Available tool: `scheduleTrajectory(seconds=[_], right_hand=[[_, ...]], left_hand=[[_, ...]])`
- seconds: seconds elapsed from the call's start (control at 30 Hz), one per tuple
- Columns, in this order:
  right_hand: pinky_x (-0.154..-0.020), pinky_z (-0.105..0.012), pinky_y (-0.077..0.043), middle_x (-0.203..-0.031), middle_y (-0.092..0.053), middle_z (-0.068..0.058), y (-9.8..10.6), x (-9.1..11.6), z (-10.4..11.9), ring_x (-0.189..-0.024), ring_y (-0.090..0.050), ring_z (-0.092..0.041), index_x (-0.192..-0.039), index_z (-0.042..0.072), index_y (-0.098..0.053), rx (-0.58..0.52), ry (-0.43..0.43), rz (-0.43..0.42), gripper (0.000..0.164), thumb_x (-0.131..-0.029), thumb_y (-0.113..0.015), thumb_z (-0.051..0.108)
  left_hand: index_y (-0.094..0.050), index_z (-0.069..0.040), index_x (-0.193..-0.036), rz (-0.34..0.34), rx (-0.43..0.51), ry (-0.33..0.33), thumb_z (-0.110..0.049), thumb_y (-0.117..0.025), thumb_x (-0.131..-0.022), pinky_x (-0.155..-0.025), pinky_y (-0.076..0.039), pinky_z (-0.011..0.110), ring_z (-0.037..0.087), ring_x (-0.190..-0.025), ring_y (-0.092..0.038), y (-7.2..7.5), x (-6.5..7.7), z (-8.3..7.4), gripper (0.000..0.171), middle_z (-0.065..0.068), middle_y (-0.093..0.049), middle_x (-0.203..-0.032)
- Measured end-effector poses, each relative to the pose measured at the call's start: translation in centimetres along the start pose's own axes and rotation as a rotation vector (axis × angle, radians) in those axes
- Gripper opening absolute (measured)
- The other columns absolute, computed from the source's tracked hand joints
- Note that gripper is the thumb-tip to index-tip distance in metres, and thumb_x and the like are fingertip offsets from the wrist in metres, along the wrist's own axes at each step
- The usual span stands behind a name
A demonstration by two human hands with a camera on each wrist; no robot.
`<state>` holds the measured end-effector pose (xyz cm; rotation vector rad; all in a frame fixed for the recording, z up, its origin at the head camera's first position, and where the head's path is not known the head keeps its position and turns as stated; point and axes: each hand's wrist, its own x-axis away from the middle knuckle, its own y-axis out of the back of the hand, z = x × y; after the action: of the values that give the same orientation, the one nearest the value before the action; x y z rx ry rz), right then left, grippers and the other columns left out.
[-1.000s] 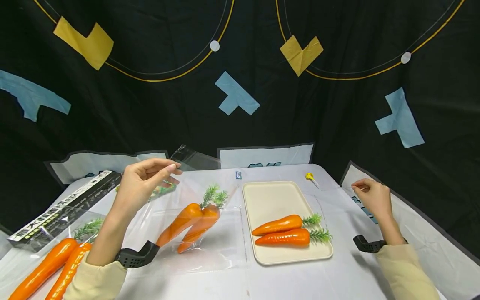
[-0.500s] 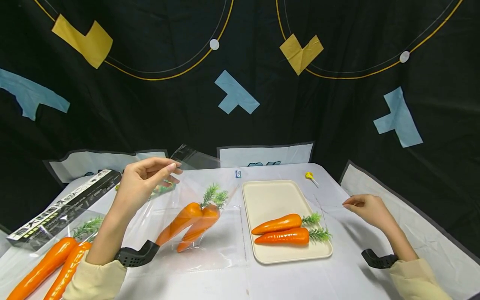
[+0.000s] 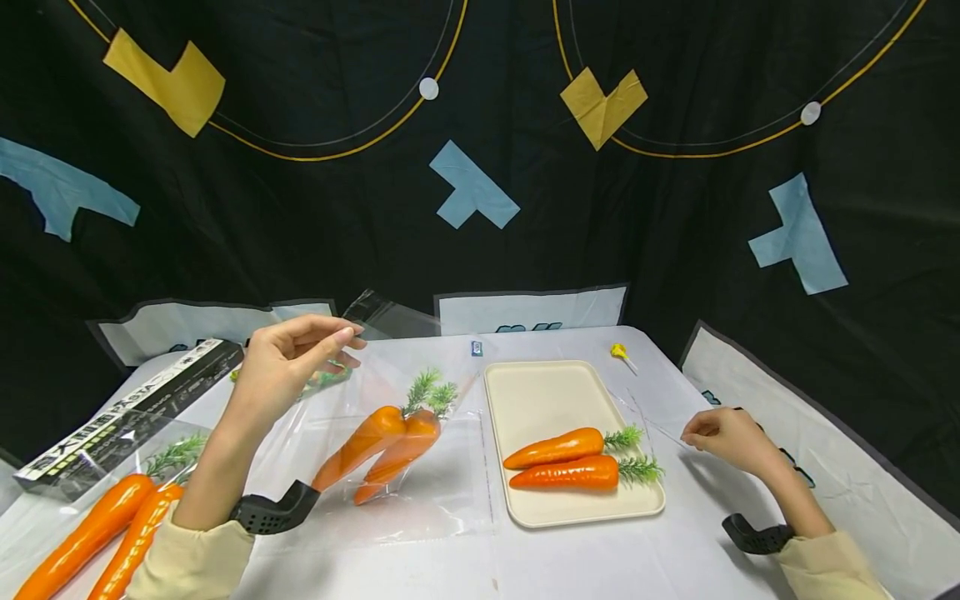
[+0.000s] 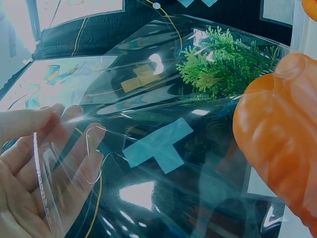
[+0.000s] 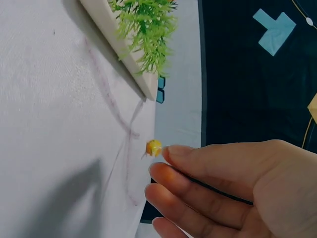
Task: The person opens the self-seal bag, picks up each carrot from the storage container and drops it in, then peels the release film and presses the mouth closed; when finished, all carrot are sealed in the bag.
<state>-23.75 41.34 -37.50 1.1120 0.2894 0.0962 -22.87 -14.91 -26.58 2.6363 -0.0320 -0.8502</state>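
My left hand (image 3: 281, 358) pinches the upper edge of a clear plastic bag (image 3: 420, 521) between thumb and fingers. Two orange carrots with green tops, one of them the near carrot (image 3: 397, 458), lie inside it. Close up in the left wrist view, the film stretches from the fingers (image 4: 81, 134) to a carrot (image 4: 272, 129). My right hand (image 3: 731, 437) is right of the tray, thumb and fingertips drawn together. A thin pale strand (image 3: 663, 431) runs from those fingertips toward the tray. The beige tray (image 3: 551, 392) bears two more carrots (image 3: 566, 475).
Another clear bag with carrots (image 3: 112, 525) lies at the front left, by a long black box (image 3: 135, 408). Behind the left hand is a green item (image 3: 330, 377). A small blue-white packet (image 3: 477, 349) and a yellow lollipop (image 3: 619, 353) lie toward the back.
My right hand has come down and left toward the tray, and the pale strand at its fingertips has shifted with it. The left hand and its bag have stayed in place.
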Motion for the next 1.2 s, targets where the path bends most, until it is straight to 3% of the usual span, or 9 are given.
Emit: scheduleTrajectory(seconds=[0.3,0.53,0.67,0.87,1.0,1.2], right_hand=[[-0.063,-0.031,-0.053,-0.080,-0.069,0.002,0.3,-1.2,3.3,-0.072,-0.065,-0.018,-0.088,0.008,-0.073,0.031,0.103,-0.179,0.007,-0.088,-0.071,0.014],[-0.067,-0.029,-0.056,-0.087,-0.072,-0.001,-0.3,-3.1,8.1,-0.077,-0.066,-0.018,-0.092,0.007,-0.074,-0.071,0.188,-0.285,0.007,-0.089,-0.070,0.012],[-0.070,-0.029,-0.056,-0.089,-0.072,0.003,-1.3,-4.1,10.9,-0.078,-0.066,-0.013,-0.094,0.009,-0.074,-0.139,0.281,-0.260,0.008,-0.088,-0.071,0.014],[-0.076,-0.029,-0.055,-0.095,-0.070,0.008,-2.5,-5.0,15.1,-0.084,-0.065,-0.008,-0.099,0.014,-0.074,-0.326,0.353,-0.127,0.012,-0.088,-0.072,0.020],[-0.080,-0.032,-0.055,-0.101,-0.070,0.007,-3.3,-6.0,17.2,-0.089,-0.065,-0.010,-0.103,0.017,-0.073,-0.425,0.351,-0.093,0.016,-0.090,-0.070,0.024],[-0.083,-0.032,-0.054,-0.112,-0.068,0.003,-4.3,-7.6,19.4,-0.098,-0.064,-0.014,-0.113,0.015,-0.070,-0.562,0.270,-0.101,0.026,-0.091,-0.068,0.030]], left_hand=[[-0.069,-0.001,-0.108,0.003,0.038,-0.025,-0.014,-0.065,-0.094,-0.067,-0.058,0.030,0.019,-0.078,-0.070,-0.3,-0.2,0.0,0.020,0.004,-0.072,-0.094],[-0.070,-0.005,-0.106,-0.010,-0.010,-0.050,-0.017,-0.066,-0.093,-0.066,-0.057,0.028,0.015,-0.076,-0.070,-1.1,-0.5,-0.5,0.018,0.007,-0.072,-0.094],[-0.071,-0.004,-0.104,-0.015,-0.013,-0.071,-0.015,-0.067,-0.092,-0.065,-0.058,0.030,0.014,-0.075,-0.070,-1.6,-0.9,-0.8,0.016,0.009,-0.072,-0.094],[-0.071,-0.004,-0.104,-0.042,0.021,-0.102,-0.015,-0.067,-0.092,-0.064,-0.058,0.029,0.014,-0.074,-0.070,-2.5,-1.6,-1.4,0.017,0.009,-0.072,-0.095],[-0.071,-0.004,-0.104,-0.067,0.060,-0.111,-0.017,-0.067,-0.092,-0.064,-0.057,0.029,0.015,-0.075,-0.070,-3.4,-2.0,-2.0,0.019,0.009,-0.072,-0.096],[-0.071,-0.003,-0.106,-0.107,0.134,-0.136,-0.015,-0.067,-0.092,-0.063,-0.058,0.030,0.016,-0.074,-0.071,-4.5,-2.4,-2.4,0.018,0.010,-0.072,-0.095]])
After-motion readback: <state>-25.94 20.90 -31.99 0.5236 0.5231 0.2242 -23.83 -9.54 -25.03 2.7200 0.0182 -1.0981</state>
